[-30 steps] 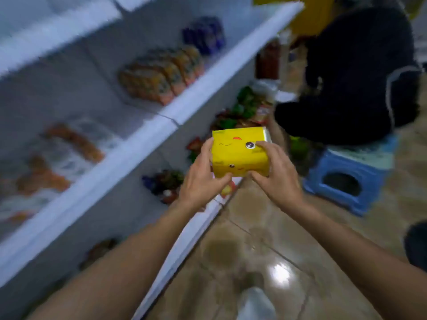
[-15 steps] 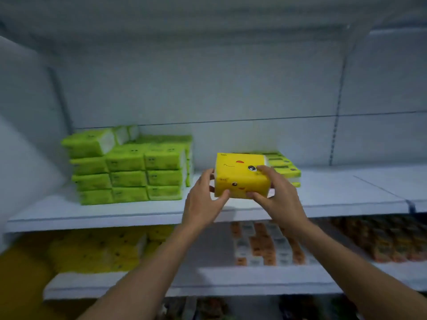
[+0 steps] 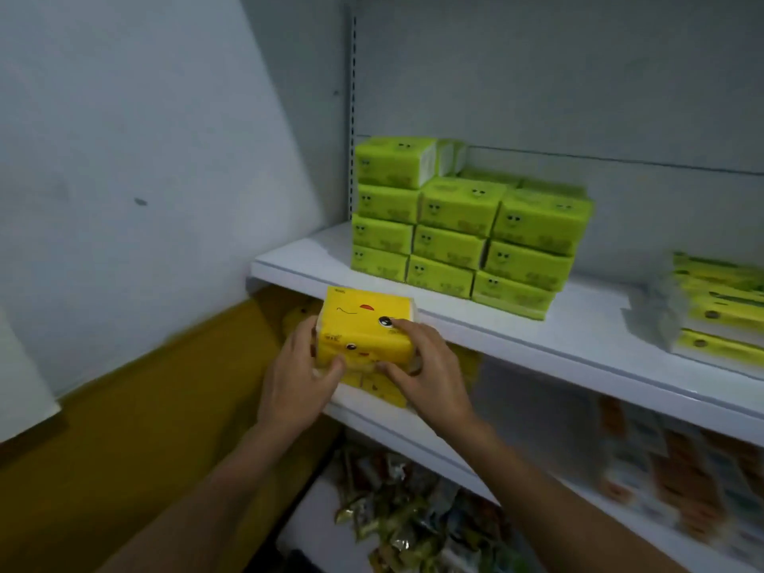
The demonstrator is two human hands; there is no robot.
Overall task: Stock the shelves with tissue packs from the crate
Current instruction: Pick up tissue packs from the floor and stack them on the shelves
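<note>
Gripping the yellow tissue pack (image 3: 364, 332) were left hand (image 3: 295, 378) and right hand (image 3: 430, 366), fingers curled round it, at the shelf (image 3: 578, 324) front edge; packs (image 3: 372, 386) behind it were mostly hidden.

Blurred tissue packs (image 3: 721, 314) run off the right edge.

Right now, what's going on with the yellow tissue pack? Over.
Gripping yellow tissue pack with left hand and right hand. Pack just above other yellow packs, lower shelf. Upper shelf edge close overhead.
</note>
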